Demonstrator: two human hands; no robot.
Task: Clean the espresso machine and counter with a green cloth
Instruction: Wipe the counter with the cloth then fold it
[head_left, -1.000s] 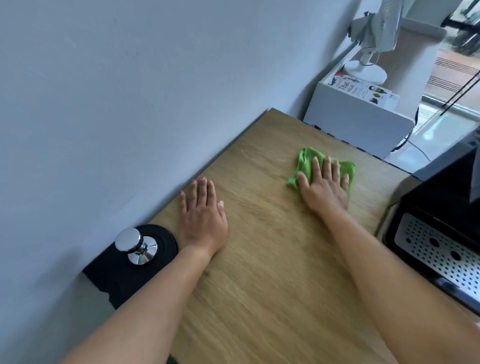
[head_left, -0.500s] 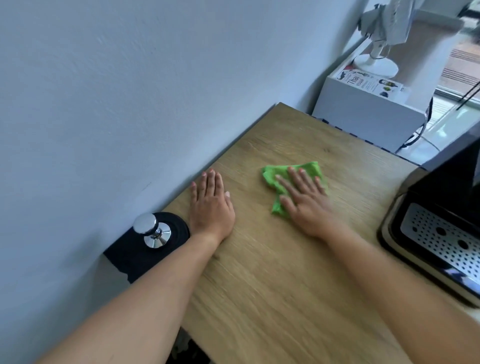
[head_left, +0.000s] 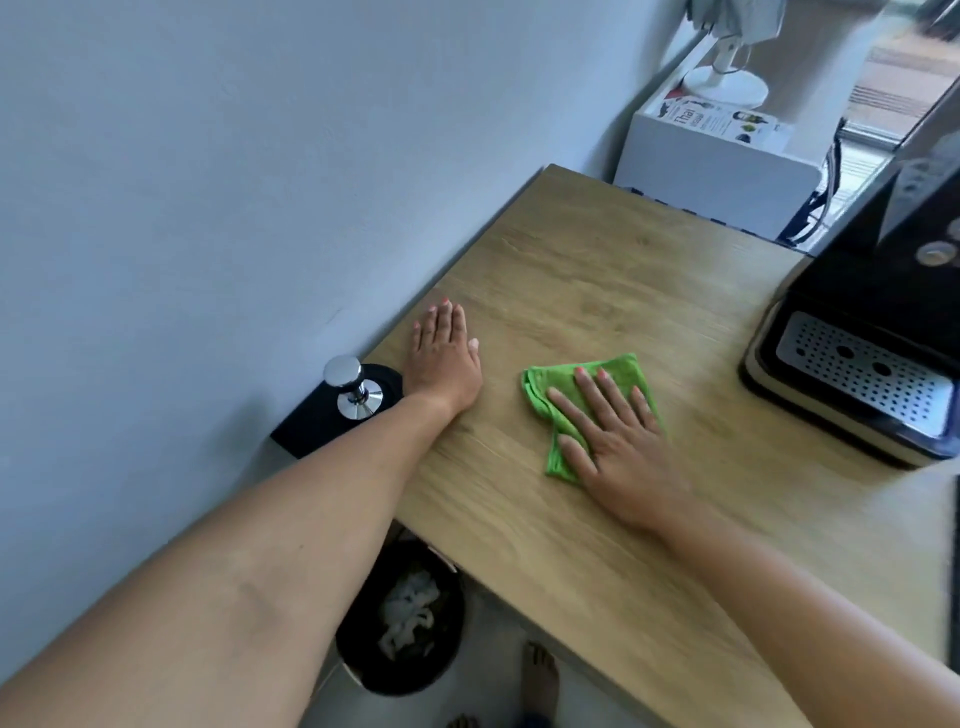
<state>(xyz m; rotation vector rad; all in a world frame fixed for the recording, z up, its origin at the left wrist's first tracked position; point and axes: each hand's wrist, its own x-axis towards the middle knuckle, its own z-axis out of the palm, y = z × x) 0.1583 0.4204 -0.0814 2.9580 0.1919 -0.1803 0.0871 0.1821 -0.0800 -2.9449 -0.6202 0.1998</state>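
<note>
The right grip (head_left: 618, 441) is lying flat and released, pressing the green cloth (head_left: 618, 366) onto the table (head_left: 597, 270). The left grip (head_left: 441, 358) is resting flat, grasping nothing, just beside the tamper (head_left: 350, 387). A wide leftward sweep is probably risking toppling it. The espresso machine (head_left: 883, 312) is standing farther right.

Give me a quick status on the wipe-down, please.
Right hand flat on green cloth, on counter. Left hand flat, empty. Tamper close beside it.

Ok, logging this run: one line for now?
right hand: presses crumpled green cloth on light wooden counter | left hand: flat on counter | black espresso machine: untouched
</note>
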